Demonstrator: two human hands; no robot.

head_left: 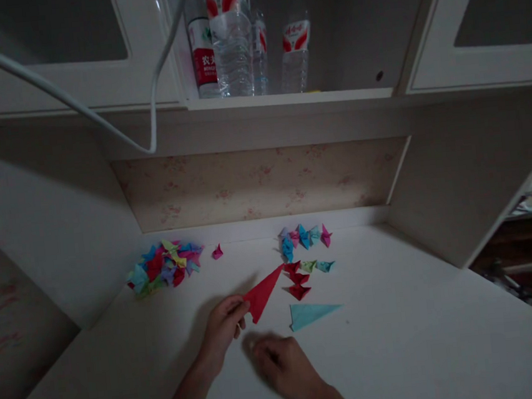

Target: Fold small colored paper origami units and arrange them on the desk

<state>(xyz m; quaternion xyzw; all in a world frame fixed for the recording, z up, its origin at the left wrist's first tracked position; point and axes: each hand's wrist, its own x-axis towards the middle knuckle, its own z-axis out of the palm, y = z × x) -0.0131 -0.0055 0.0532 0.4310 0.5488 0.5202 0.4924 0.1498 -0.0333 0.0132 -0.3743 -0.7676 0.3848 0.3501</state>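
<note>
My left hand (224, 326) pinches the near corner of a red folded paper triangle (264, 292), which points up and to the right over the white desk (401, 337). My right hand (281, 358) rests on the desk just below it, fingers curled and knuckles up; what is in them, if anything, is hidden. A light blue folded paper triangle (311, 314) lies flat on the desk to the right of both hands.
A heap of small folded paper pieces in many colours (164, 267) lies at the back left. A single pink piece (217, 252) sits beside it. More folded pieces (303, 236) are grouped at the back centre, with red ones (297, 279) nearer. Water bottles (232, 39) stand on the shelf above.
</note>
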